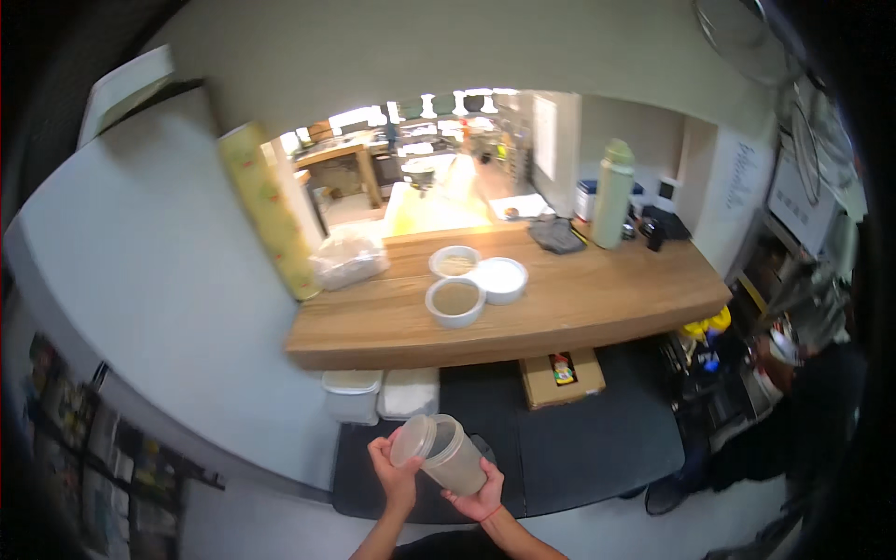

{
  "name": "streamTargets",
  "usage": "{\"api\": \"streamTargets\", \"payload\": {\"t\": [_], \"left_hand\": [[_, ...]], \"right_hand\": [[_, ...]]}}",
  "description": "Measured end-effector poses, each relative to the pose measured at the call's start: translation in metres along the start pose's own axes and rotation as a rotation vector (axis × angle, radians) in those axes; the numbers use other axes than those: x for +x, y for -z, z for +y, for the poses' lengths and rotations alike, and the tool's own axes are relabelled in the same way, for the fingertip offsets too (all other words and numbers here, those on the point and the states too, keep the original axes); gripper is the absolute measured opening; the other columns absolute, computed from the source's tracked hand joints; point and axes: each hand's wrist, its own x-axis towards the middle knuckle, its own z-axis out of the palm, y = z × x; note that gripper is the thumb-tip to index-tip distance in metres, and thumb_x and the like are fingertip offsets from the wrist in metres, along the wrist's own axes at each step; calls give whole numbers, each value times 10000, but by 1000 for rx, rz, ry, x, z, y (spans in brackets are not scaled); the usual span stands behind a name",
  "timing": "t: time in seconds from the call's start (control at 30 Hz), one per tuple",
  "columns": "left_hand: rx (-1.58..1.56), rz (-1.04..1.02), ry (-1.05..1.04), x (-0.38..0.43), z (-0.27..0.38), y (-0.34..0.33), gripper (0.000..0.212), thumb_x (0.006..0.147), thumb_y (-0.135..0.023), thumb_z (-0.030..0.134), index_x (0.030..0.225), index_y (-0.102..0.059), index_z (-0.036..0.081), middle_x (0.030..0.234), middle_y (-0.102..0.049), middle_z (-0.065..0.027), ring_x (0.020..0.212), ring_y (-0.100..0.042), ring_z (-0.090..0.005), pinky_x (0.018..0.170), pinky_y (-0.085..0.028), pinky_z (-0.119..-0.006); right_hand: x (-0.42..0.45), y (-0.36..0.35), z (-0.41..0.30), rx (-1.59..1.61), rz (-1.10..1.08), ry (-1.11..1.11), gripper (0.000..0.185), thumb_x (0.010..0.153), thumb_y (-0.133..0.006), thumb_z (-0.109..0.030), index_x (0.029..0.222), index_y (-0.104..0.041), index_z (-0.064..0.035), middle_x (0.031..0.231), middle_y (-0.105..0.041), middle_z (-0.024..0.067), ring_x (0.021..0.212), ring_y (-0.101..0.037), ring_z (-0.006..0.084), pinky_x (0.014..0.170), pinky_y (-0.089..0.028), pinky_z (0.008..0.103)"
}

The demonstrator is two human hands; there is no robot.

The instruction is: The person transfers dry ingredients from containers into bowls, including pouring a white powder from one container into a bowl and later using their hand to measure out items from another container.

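Observation:
My left hand [397,467] grips a round translucent plastic lid [413,441], tilted at the mouth of a plastic jar. The translucent jar [458,462] leans toward the upper left, with my right hand [481,490] closed around its lower part. Its mouth is partly uncovered, and greyish contents show through the wall. Beyond my hands, three white round bowls stand together on a wooden counter: one with brownish-grey powder [455,299], one with pale beige contents [456,263], and one with white contents [501,278].
On the wooden counter [588,301] are a plastic bag [350,260], a grey cloth [556,234] and a green bottle [614,199]. Below stand lidded tubs [352,399] and a cardboard box [542,385] on a black surface. A dark-clothed person [805,413] is at the right.

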Motion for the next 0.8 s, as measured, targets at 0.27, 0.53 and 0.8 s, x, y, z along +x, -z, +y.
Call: {"api": "streamTargets", "payload": {"t": [0.27, 0.53, 0.8], "left_hand": [[869, -346, 69, -23, 159, 162, 785, 846, -712, 515, 1503, -460, 168, 1132, -533, -204, 1064, -568, -333, 970, -457, -401], [803, -6, 861, -133, 244, 391, 771, 912, -432, 708, 1451, -426, 156, 1159, -586, -215, 886, -654, -317, 830, -521, -420], [902, 414, 210, -211, 277, 525, 756, 850, -623, 591, 1445, -458, 155, 1326, -506, -161, 1205, -530, -313, 985, -457, -424]], "right_hand": [[-5, -25, 160, -551, -171, 215, 662, 846, -609, -446, 1414, -392, -183, 1307, -539, 93, 1045, -611, 357, 646, -548, 513], [-4, -34, 381, -1320, -1053, 1103, 942, 684, -862, -352, 1394, -249, -265, 1339, -331, 280, 1134, -455, 408, 865, -483, 527], [47, -36, 544, -801, -611, -431, 625, 847, -663, -461, 1328, -471, -110, 1155, -565, 201, 926, -602, 367, 713, -582, 481]]}}
